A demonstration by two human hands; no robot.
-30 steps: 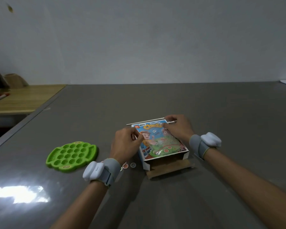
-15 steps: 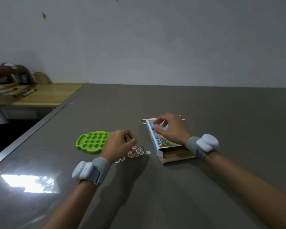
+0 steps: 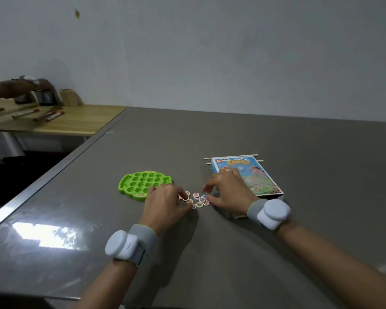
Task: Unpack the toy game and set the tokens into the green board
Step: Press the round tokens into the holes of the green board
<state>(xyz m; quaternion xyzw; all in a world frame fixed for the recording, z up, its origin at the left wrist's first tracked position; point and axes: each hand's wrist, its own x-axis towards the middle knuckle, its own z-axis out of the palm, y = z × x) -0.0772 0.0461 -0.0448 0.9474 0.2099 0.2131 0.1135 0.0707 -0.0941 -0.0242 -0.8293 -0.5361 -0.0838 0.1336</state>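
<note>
Left hand [image 3: 165, 202], fingers curled, apparently pinching one small round printed token [image 3: 198, 199] from the cluster; right hand [image 3: 228, 192] spread loosely, holding nothing, beside them. Green plastic dimpled board [image 3: 144, 183] lies just left; colourful cardboard game box [image 3: 254, 175] right, on grey tabletop [image 3: 232, 253].

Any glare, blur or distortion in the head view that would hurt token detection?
Head view: bright window glare on the grey table, lower left, well clear of the tokens. Wide-angle bowing bends the table edges. Tokens are small and soft, their prints unreadable; the left hand covers some of them. The green board is evenly lit and sharp.
</note>
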